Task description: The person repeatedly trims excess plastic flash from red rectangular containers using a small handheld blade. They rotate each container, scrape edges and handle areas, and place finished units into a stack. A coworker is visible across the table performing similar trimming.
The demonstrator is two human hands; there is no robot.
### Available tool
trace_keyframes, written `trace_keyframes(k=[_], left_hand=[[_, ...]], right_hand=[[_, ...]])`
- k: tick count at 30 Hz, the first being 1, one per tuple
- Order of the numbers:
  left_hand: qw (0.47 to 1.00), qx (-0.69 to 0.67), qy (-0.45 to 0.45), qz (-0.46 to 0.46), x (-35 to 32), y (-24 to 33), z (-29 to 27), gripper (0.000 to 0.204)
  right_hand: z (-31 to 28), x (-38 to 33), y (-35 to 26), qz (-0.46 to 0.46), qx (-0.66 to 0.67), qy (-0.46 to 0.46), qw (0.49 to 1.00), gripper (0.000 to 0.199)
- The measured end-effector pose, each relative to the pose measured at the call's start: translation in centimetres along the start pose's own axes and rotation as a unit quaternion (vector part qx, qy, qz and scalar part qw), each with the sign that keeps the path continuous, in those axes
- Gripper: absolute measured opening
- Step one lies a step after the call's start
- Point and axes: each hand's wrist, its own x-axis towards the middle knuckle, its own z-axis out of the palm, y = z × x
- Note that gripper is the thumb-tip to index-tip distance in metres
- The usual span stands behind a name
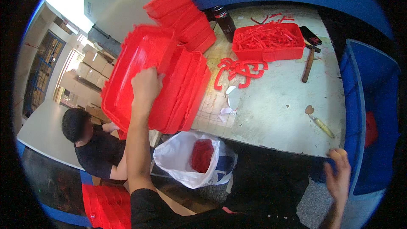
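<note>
My left hand [146, 85] is closed on the near rim of a shallow red plastic box shell [142, 48]. That shell leans at a tilt against a stack of similar red shells [186, 85] on the table's left side. What the fingers pinch is partly hidden by the back of the hand. My right hand [339, 173] is at the table's near right corner, beside a blue bin. Its fingers are loosely bent and apart, with nothing in them. The closest tool to it is a small trowel-like scraper with a pale handle [323, 127].
Red handles [241, 70] lie before a red box full of red strips [269, 51]. Around it are a dark bottle [224, 23] and a hammer [308, 64]. A white sack [176, 161] stands below the edge, a blue bin [354, 101] right. A person [99, 148] works at left.
</note>
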Motion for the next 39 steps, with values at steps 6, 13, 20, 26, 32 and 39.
trace_keyframes(k=[6,13,20,26,32,39], left_hand=[[0.985,-0.157,-0.046,-0.056,1.0,-0.5,2.4,0.045],[0.898,-0.429,0.021,0.098,-6.9,7.0,1.4,0.013],[0.735,-0.407,-0.507,0.193,-24.4,24.5,7.3,0.035],[0.597,-0.549,-0.55,0.2,-27.4,28.6,5.9,0.032],[0.588,-0.573,-0.512,0.252,-24.0,30.4,5.6,0.033],[0.537,-0.625,-0.526,0.21,-25.9,29.6,4.5,0.033]], right_hand=[[-12.3,0.3,12.4,0.162,-0.086,0.086,0.979,0.023],[-10.0,14.6,41.3,0.078,-0.371,0.017,0.925,0.058],[-0.7,15.8,55.8,0.209,-0.434,-0.118,0.868,0.058],[1.9,17.0,53.0,0.235,-0.397,-0.127,0.878,0.051],[2.3,17.1,49.8,0.239,-0.384,-0.116,0.884,0.045],[2.0,17.5,46.5,0.226,-0.391,-0.119,0.884,0.038]])
